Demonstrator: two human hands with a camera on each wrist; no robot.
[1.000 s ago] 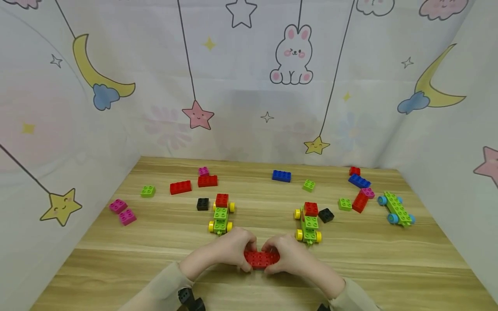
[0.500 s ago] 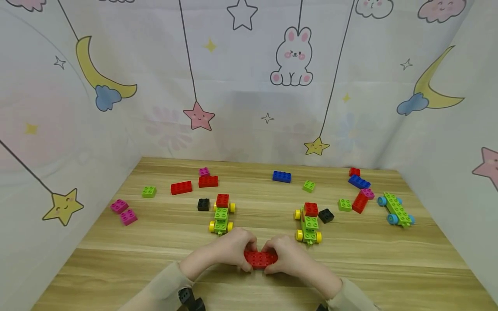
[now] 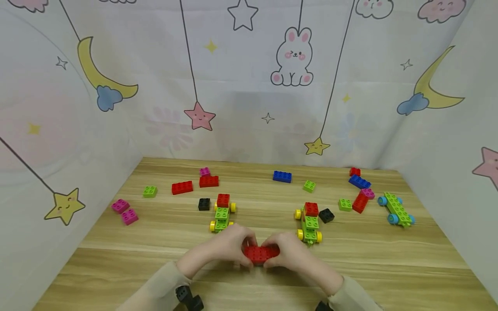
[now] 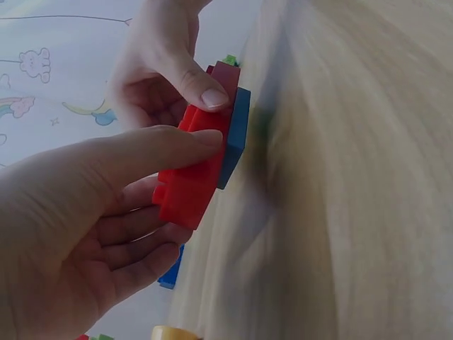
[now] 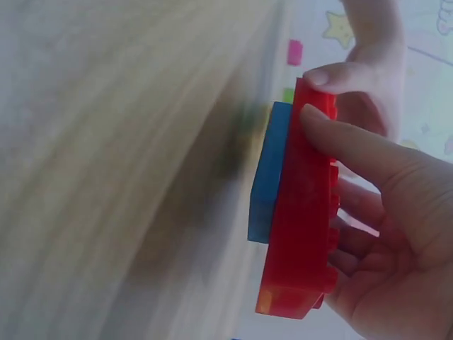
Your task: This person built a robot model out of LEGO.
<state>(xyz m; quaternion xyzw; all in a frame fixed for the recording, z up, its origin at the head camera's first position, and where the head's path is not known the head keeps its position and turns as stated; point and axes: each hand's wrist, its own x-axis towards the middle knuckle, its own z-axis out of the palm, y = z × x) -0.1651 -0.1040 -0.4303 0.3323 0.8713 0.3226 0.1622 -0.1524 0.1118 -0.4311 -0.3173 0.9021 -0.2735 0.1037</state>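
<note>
Two hands meet over one build: my left hand [image 3: 235, 245] and right hand [image 3: 289, 250] pinch opposite ends of a red brick [image 3: 260, 255], thumbs on the near side and curled fingers behind. It is held midway between the left and right edges of the tabletop [image 3: 264, 293], well in front of the back edge. From my remote post, the wrist views show a blue brick [image 5: 265, 177] against its underside — apparently just above the wood.

I judge the step in hand to be joining or steadying this red-and-blue pair; whether the studs are fully seated I cannot tell. The next move, as I read it, calls for an even squeeze at both ends and a level build.

No containers appear in my views. Loose pieces lie directly on the wood — two pink bricks [image 3: 130, 217] by the left edge, a blue block [image 3: 282, 176] near the back edge. Beyond the hands stand two yellow-wheeled cars, left [image 3: 222, 214] and right [image 3: 311, 222]; a blue-wheeled base [image 3: 397, 209] sits toward the right edge.
</note>
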